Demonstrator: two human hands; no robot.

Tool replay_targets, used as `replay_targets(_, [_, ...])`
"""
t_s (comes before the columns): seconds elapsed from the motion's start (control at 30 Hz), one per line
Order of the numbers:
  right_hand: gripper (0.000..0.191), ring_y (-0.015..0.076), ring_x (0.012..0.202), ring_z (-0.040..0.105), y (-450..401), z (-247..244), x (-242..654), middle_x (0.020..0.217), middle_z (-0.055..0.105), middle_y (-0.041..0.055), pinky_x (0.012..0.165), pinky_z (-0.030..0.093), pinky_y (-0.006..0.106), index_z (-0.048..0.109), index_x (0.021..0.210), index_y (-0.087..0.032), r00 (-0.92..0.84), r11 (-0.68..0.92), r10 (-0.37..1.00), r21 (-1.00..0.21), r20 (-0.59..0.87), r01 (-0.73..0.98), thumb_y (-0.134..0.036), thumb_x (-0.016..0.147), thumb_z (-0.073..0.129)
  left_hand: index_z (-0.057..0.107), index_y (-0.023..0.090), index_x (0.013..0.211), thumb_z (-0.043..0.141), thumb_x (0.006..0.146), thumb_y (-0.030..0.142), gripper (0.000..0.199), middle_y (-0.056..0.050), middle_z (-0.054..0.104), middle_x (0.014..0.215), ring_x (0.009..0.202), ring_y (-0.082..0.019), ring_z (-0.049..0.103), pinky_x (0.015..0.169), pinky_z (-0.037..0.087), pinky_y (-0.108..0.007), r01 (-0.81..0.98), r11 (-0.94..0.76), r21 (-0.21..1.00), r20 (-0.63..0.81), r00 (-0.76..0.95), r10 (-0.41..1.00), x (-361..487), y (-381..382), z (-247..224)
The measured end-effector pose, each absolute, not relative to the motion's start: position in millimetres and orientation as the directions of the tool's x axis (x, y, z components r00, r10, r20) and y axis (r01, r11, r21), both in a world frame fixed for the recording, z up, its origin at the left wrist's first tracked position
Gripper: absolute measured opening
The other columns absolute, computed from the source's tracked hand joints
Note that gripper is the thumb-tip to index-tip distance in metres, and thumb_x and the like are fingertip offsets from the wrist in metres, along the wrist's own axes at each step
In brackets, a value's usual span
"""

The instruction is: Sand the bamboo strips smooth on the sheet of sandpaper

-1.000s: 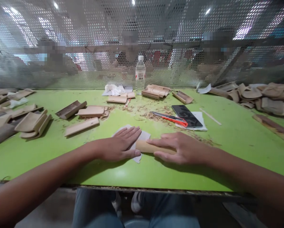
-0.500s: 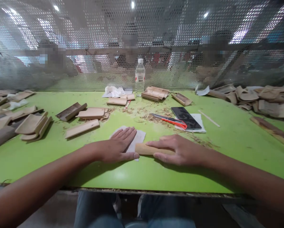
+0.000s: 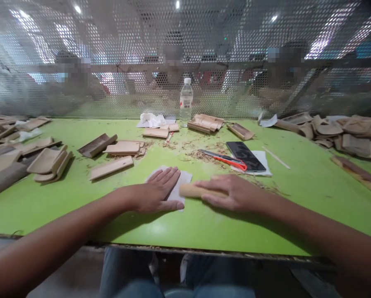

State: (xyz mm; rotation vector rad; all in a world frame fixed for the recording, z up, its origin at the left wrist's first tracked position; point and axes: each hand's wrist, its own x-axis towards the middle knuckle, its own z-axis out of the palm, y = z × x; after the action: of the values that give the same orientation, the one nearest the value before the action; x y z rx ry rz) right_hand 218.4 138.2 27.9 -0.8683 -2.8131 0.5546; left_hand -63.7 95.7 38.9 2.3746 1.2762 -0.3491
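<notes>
My left hand lies flat, fingers stretched out, on a pale sheet of paper on the green table. The thumb rests along the sheet's near edge. My right hand is closed around a curved piece of bamboo, whose left end reaches over the sheet's right part beside my left thumb. The piece is slightly blurred, and its right end is hidden under my palm. A utility knife with an orange-red handle lies beyond my right hand, against a black phone.
Bamboo pieces lie in heaps at the left and right, with several more nearer the middle. A water bottle stands before a perforated metal screen, with people behind it. Shavings litter the table.
My right hand has pushed the bamboo piece slightly away from me over the sheet. My left hand stays flat in place. The view has shifted a little.
</notes>
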Motion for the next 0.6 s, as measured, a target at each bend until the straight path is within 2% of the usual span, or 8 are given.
replay_targets(0.07, [0.051,0.0273,0.095,0.069,137.2,28.1,217.7,0.117,0.075,0.0165,0.08,0.049,0.036,0.064,0.144,-0.019,-0.813,0.761,0.582,-0.378,0.04,0.526,-0.045,0.103,0.049,-0.002,0.0,0.164,0.028,0.101,0.076,0.103,-0.021,-0.007,0.168,0.156,-0.03,-0.009,0.126,0.001,-0.046,0.839,-0.489,0.237,-0.406,0.543,0.735,-63.5,95.5,39.0])
replay_targets(0.17, [0.052,0.0244,0.091,0.068,135.5,28.2,217.6,0.115,0.075,0.014,0.077,0.05,0.033,0.061,0.146,-0.022,-0.849,0.784,0.528,-0.394,0.015,0.48,-0.048,0.103,0.049,-0.001,0.0,0.164,0.028,0.1,0.078,0.105,-0.022,-0.006,0.168,0.156,-0.031,-0.008,0.126,0.003,-0.047,0.838,-0.492,0.236,-0.406,0.545,0.734,-64.1,95.5,39.3])
replay_targets(0.27, [0.05,0.024,0.087,0.066,134.2,27.8,218.2,0.107,0.076,0.0146,0.076,0.048,0.034,0.063,0.145,-0.02,-0.8,0.775,0.596,-0.313,0.073,0.549,-0.046,0.104,0.047,0.0,0.0,0.164,0.03,0.101,0.076,0.103,-0.023,-0.005,0.168,0.157,-0.031,-0.007,0.126,0.004,-0.048,0.835,-0.497,0.237,-0.4,0.55,0.733,-63.8,95.8,40.8])
replay_targets(0.4, [0.052,0.0221,0.083,0.067,135.6,26.4,219.3,0.105,0.075,0.0129,0.073,0.048,0.031,0.06,0.147,-0.023,-0.869,0.817,0.495,-0.347,0.014,0.461,-0.049,0.103,0.048,-0.001,-0.001,0.164,0.034,0.101,0.074,0.104,-0.023,-0.007,0.168,0.156,-0.031,-0.009,0.126,0.001,-0.046,0.84,-0.493,0.227,-0.436,0.54,0.719,-63.1,96.1,42.9])
replay_targets(0.5, [0.053,0.0267,0.087,0.068,141.1,25.2,220.6,0.107,0.074,0.0162,0.075,0.049,0.036,0.062,0.146,-0.021,-0.768,0.759,0.635,-0.251,0.082,0.601,-0.048,0.102,0.048,-0.002,0.001,0.164,0.035,0.103,0.072,0.101,-0.022,-0.008,0.169,0.157,-0.032,-0.008,0.125,0.001,-0.048,0.834,-0.503,0.229,-0.434,0.55,0.714,-64.4,96.4,42.8])
replay_targets(0.53, [0.054,0.0285,0.091,0.068,142.6,25.3,220.8,0.112,0.073,0.0174,0.079,0.05,0.038,0.061,0.146,-0.02,-0.744,0.741,0.658,-0.269,0.113,0.615,-0.048,0.102,0.047,-0.001,0.001,0.164,0.038,0.102,0.072,0.101,-0.022,-0.005,0.169,0.157,-0.033,-0.005,0.125,0.003,-0.049,0.832,-0.503,0.236,-0.416,0.554,0.721,-64.9,96.7,42.8])
replay_targets(0.6, [0.053,0.0299,0.102,0.067,143.7,26.7,220.8,0.121,0.072,0.0168,0.087,0.05,0.04,0.064,0.142,-0.02,-0.728,0.708,0.669,-0.427,0.152,0.562,-0.051,0.103,0.047,0.004,0.003,0.164,0.049,0.097,0.073,0.107,-0.025,0.006,0.169,0.157,-0.038,0.005,0.124,0.011,-0.052,0.822,-0.503,0.265,-0.33,0.568,0.754,-64.9,97.6,43.3])
